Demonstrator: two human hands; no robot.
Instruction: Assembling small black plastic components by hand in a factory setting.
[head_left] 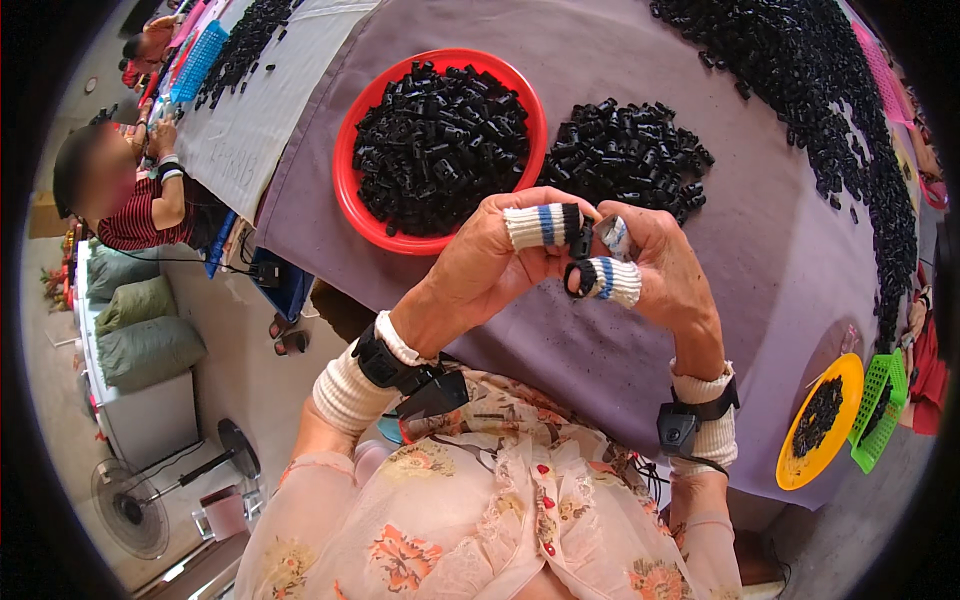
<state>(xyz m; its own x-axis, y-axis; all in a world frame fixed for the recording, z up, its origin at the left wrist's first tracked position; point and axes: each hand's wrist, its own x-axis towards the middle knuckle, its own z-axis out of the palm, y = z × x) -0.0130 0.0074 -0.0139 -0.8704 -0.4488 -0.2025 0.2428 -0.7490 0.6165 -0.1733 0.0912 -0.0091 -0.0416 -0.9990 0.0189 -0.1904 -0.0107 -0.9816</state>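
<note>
In front of my chest both hands meet over the table. My left hand (495,250) is closed, pinching a small black plastic part (583,241) between thumb and fingers. My right hand (662,258) is closed on a small silvery-white piece (614,238) beside that part; its exact kind is hidden by the fingers. Striped knit finger sleeves cover a digit on each hand. Just beyond my left hand stands a red basin (346,170) heaped with similar black parts. A loose pile of black parts (630,150) lies right of the basin, beyond my right hand.
A grey-purple cloth (780,260) covers the table. More black parts (790,75) spread along the far right. A yellow tray (850,385) and a green basket (865,455) sit at the right edge. Another person (145,205) works at left; a fan (130,505) stands behind.
</note>
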